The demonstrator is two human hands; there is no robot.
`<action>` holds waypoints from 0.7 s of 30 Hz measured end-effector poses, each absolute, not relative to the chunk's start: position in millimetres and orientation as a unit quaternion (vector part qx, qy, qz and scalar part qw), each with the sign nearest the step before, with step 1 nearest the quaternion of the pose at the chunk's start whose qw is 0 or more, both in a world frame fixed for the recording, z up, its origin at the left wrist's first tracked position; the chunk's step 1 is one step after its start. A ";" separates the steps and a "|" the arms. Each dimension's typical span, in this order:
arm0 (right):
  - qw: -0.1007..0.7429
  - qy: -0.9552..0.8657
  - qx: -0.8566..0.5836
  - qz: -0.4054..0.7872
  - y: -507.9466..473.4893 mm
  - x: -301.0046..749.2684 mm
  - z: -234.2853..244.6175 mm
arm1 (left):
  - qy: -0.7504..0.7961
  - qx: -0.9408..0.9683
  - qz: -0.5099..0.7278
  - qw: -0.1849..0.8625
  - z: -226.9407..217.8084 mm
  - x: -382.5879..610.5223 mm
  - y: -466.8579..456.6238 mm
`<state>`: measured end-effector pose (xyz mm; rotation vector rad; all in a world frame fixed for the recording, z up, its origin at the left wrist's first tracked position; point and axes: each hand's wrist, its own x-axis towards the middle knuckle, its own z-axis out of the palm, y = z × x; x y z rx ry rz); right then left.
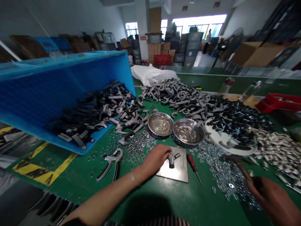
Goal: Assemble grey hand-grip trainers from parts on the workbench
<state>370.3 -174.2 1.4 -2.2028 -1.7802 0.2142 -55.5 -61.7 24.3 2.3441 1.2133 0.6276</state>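
Note:
My left hand (156, 158) rests closed on a small grey metal part (172, 159), holding it upright on a square steel plate (176, 171) on the green table. My right hand (270, 196), at the lower right, grips the handle of a hammer (237, 161) whose dark head hangs blurred above scattered washers. A red-handled screwdriver (193, 164) lies just right of the plate. An assembled grey plier-like tool (111, 161) lies to the left of my left hand.
Two steel bowls (161, 124) (189, 131) of small washers stand behind the plate. A tipped blue crate (47, 91) spills dark handles at left. Heaps of grey hooks (174, 94), black bolts (235, 119) and silvery sleeves (277, 149) fill the right. Loose washers lie everywhere.

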 end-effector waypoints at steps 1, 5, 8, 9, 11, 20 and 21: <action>0.158 -0.613 -0.767 0.106 -179.2 360.5 5.3 | 0.437 0.856 0.196 0.196 18.3 -69.1 -81.1; 0.193 -0.651 -0.707 0.198 -195.2 298.4 14.3 | 0.422 0.901 0.049 0.092 0.6 -88.5 -127.5; 0.167 -0.719 -0.644 0.202 -195.9 266.3 10.2 | 0.445 0.894 -0.015 0.046 2.6 -83.1 -132.5; 0.159 -0.725 -0.642 0.192 -194.5 264.0 8.6 | 0.454 0.890 -0.025 0.043 5.9 -82.2 -131.3; 0.167 -0.715 -0.660 0.156 -190.8 269.3 8.1 | 0.471 0.879 -0.010 0.065 14.3 -82.7 -126.2; 0.263 -0.522 -0.678 0.445 -185.7 248.9 32.6 | 0.520 0.696 0.311 0.385 8.0 -50.6 -54.8; 0.269 -0.509 -0.675 0.462 -185.1 242.2 33.1 | 0.525 0.694 0.313 0.379 1.9 -44.9 -48.0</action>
